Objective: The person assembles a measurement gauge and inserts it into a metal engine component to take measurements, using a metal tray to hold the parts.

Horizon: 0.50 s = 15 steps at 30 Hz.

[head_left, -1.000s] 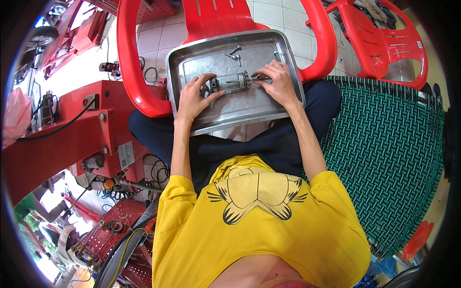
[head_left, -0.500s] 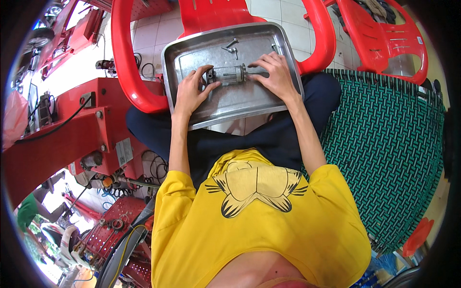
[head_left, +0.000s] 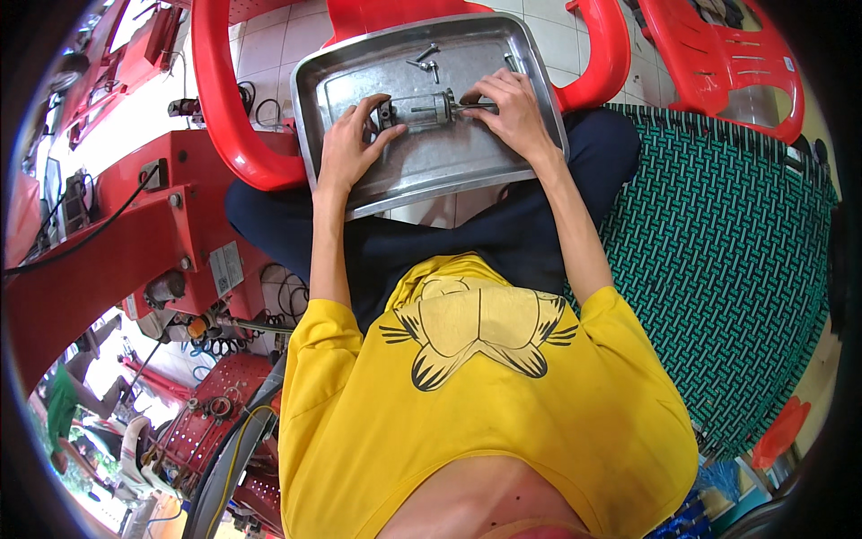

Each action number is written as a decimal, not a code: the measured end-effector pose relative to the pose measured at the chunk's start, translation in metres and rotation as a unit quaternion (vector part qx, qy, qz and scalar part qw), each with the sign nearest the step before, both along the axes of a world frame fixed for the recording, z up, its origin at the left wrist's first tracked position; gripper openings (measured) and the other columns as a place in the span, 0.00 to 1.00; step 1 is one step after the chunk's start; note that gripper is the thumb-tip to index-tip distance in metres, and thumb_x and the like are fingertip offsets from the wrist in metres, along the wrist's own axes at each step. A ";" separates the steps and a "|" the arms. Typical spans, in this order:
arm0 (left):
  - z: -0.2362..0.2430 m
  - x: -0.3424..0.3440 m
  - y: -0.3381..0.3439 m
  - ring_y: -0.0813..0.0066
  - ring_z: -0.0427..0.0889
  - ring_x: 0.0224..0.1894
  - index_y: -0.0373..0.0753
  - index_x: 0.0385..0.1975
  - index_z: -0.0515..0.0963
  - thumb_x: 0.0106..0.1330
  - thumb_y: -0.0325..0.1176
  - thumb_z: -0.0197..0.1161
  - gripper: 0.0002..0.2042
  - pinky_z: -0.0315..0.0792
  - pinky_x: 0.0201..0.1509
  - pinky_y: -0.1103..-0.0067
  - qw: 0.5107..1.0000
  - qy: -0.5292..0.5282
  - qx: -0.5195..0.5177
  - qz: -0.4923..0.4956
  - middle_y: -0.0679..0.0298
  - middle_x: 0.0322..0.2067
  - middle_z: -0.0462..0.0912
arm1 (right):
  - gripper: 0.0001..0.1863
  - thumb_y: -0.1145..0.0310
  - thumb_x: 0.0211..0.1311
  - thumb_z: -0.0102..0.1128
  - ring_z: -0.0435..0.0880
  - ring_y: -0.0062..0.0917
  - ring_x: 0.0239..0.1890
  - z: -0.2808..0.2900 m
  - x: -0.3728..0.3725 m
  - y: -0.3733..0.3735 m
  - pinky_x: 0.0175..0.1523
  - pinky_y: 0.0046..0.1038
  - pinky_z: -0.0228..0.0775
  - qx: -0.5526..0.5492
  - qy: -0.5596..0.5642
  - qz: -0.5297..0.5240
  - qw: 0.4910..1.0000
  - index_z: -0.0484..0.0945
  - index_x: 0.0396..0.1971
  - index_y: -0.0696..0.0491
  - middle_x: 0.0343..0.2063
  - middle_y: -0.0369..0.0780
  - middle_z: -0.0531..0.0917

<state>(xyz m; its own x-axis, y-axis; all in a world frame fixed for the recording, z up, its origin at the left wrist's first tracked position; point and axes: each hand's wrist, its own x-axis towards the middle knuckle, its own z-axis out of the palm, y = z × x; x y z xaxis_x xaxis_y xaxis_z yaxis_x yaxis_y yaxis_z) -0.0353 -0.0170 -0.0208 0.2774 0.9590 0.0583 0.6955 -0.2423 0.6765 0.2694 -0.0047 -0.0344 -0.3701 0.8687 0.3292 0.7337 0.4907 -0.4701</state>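
Observation:
A steel tray (head_left: 422, 175) rests in front of me with a small pneumatic-looking cylinder (head_left: 424, 110) lying sideways in it, clear-bodied with metal ends. My left hand (head_left: 357, 139) grips the cylinder's dark left end between thumb and fingers. My right hand (head_left: 510, 112) pinches the thin rod at its right end, fingers curled around it. Above the cylinder lie several small bolts (head_left: 429, 66), and another metal piece (head_left: 508, 62) is near the tray's right wall, beside my right hand.
A red plastic chair (head_left: 597, 54) surrounds the tray, with a second (head_left: 727, 76) at upper right. Red machinery (head_left: 135, 220) with hoses stands left; a green woven seat (head_left: 718, 260) is right. A person in green (head_left: 61, 404) shows at the far lower left.
The tray, cylinder and both hands appear higher in the picture, along with the surroundings, as the view shifted. Both hands keep their hold; the person in green has come more into sight.

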 end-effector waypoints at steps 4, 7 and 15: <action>0.001 0.000 0.000 0.61 0.89 0.43 0.42 0.62 0.81 0.64 0.48 0.78 0.28 0.81 0.49 0.69 1.000 -0.007 0.001 -0.001 0.55 0.49 0.89 | 0.12 0.58 0.62 0.75 0.83 0.30 0.50 -0.002 -0.002 0.001 0.63 0.37 0.64 -0.002 -0.007 -0.013 1.000 0.89 0.41 0.48 0.40 0.34 0.90; 0.002 0.000 0.000 0.60 0.89 0.45 0.42 0.61 0.81 0.65 0.48 0.78 0.28 0.81 0.49 0.68 1.000 0.000 -0.006 -0.001 0.55 0.49 0.89 | 0.13 0.57 0.63 0.74 0.83 0.30 0.50 -0.003 -0.001 0.001 0.63 0.36 0.65 -0.052 -0.033 0.004 0.998 0.89 0.41 0.49 0.41 0.35 0.90; 0.001 0.000 0.000 0.59 0.90 0.48 0.42 0.61 0.81 0.65 0.47 0.78 0.28 0.81 0.50 0.69 1.000 -0.008 -0.006 0.001 0.54 0.51 0.90 | 0.12 0.57 0.64 0.72 0.83 0.30 0.49 0.001 -0.003 0.000 0.59 0.35 0.65 -0.011 -0.016 -0.021 1.000 0.89 0.40 0.48 0.40 0.34 0.90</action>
